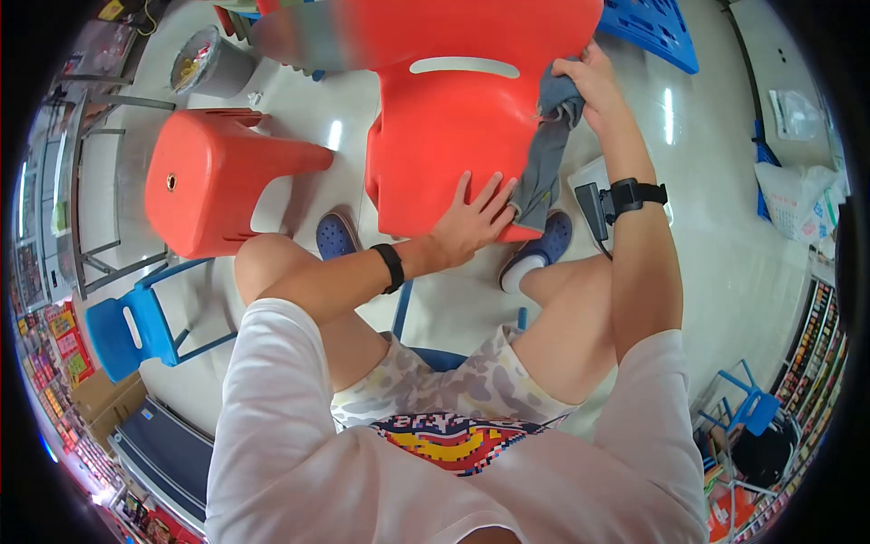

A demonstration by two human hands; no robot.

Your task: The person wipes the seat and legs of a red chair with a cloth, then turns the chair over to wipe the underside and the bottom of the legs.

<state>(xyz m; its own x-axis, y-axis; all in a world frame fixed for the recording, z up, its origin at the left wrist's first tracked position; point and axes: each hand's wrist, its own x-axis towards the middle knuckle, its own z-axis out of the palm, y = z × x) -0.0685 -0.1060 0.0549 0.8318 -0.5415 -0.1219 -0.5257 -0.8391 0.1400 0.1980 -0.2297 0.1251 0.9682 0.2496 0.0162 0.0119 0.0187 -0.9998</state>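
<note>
One red plastic chair (449, 136) takes up the top centre of the frame, a pale slot showing through its upper part. At its right edge the right hand (591, 82) has its fingers curled around the upper end of a grey cloth (546, 150), grasping it in a bunch; the rest of the cloth hangs down along the chair's right side towards the lower corner. The left hand (473, 218) lies palm down with fingers spread on the red plastic near the centre of the frame, clutching nothing, its fingertips beside the cloth's lower part; whether they press on the cloth I cannot tell. A black wristband (391, 267) circles the left wrist, and a black strap (639, 195) with a small box circles the right. Blue clogs (336, 238) show below the chair. Left of centre is a red plastic stool (195, 181), with a grey waste bin (227, 72) at the upper left and a small blue chair (122, 331) at the lower left.
</note>
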